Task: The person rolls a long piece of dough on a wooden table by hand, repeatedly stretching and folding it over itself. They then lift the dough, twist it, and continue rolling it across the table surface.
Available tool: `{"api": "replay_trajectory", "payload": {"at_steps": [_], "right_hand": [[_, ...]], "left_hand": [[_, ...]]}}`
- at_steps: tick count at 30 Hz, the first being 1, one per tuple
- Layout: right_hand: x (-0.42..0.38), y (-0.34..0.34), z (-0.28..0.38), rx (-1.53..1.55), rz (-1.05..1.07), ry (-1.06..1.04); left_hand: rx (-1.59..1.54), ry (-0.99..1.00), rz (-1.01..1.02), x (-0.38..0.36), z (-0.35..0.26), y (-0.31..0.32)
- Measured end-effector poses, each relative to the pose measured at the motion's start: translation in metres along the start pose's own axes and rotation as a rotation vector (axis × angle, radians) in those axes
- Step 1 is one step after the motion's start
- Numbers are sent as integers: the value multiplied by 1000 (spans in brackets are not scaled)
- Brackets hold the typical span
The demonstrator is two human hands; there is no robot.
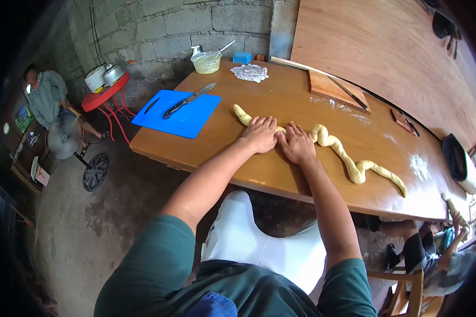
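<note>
Two bare hands are lying side by side over a long rope of pale dough (346, 157), near the middle of the frame on a brown bench (378, 140). The left hand (261, 134) is resting palm-down on the rope, its fingers stretching out and pointing toward the top of the frame. The right hand (297, 143) is lying flat just beside it, fingers also extending, its thumb side nearly meeting the left hand. Both are covering part of the dough from above rather than gripping it; the contact under the palms is hidden.

One tapering end of the rope is poking out to the upper left of the left hand. On the other side, the rope is looping close by the right hand, then running in bends toward the lower right and ending near the bench's front edge.

To the left of the hands, a blue cutting board (201, 119) is lying flat with a black-handled knife (190, 100) resting on it. Toward the upper middle, a bowl (206, 64) is holding a whisk (225, 48), with a blue block (241, 57) sitting to its right. A wooden board (328, 91) is lying in the upper right, and a white powdery patch (419, 167) is marking the bench farther right. At the far left, a person (50, 95) is sitting behind a fan (64, 138).
</note>
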State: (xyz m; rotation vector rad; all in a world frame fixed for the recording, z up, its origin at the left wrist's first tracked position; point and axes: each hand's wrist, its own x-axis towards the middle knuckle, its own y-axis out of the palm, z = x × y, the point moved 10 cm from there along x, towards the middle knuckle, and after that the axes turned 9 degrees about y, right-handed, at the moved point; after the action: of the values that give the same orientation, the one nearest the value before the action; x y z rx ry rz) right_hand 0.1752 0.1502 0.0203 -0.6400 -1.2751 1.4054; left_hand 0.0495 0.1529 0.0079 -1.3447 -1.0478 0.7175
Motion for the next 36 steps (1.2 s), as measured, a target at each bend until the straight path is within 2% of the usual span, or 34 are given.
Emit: {"api": "replay_trajectory", "payload": {"at_steps": [2, 4, 6, 7, 9, 10, 12, 13, 16, 17, 21, 24, 28, 30, 31, 33, 34, 36], "right_hand": [[-20, -8, 11, -67, -16, -51], [-44, -31, 22, -54, 0, -44], [-71, -52, 34, -104, -111, -156], [-84, -64, 40, -79, -205, -226], [-103, -74, 45, -31, -170, -242], [-113, -81, 50, 18, -143, -253], [-134, -88, 64, 61, -114, -253], [-143, -88, 70, 116, -86, -261], [-151, -86, 83, 185, 14, -225], [-147, -76, 79, 173, 45, -174], [-121, -37, 65, 106, 165, -120], [-91, -23, 64, 30, 240, -49], [-20, 8, 46, -23, 276, 32], [20, 27, 20, -71, 286, 178], [36, 35, 17, -69, 304, 170], [70, 37, 3, -90, 251, 248], [85, 42, 2, -92, 265, 238], [116, 48, -14, -145, 287, 351]], "left_hand": [[65, 48, -99, -21, -13, -18], [33, 51, 104, -45, -34, -40], [92, 83, 69, -67, -47, -67], [-15, 87, 58, -75, -50, -80], [-233, 71, 14, -85, -42, -84], [-235, 66, 18, -94, -40, -77], [-63, 253, -242, -121, -59, -90], [-125, 211, -241, -129, -60, -81], [-46, 156, -220, -142, -66, -68], [-64, 107, -96, -143, -62, -57], [-64, 34, 15, -128, -50, -37], [-86, 48, -37, -94, -25, -29], [-145, -46, 15, -28, 21, -7], [-110, -88, 72, 4, 39, -5], [-116, -103, 82, 16, 45, -6], [-236, -238, 48, 38, 65, -10], [-242, -254, 54, 50, 72, -5], [-255, -381, -17, 72, 98, -4]]}}
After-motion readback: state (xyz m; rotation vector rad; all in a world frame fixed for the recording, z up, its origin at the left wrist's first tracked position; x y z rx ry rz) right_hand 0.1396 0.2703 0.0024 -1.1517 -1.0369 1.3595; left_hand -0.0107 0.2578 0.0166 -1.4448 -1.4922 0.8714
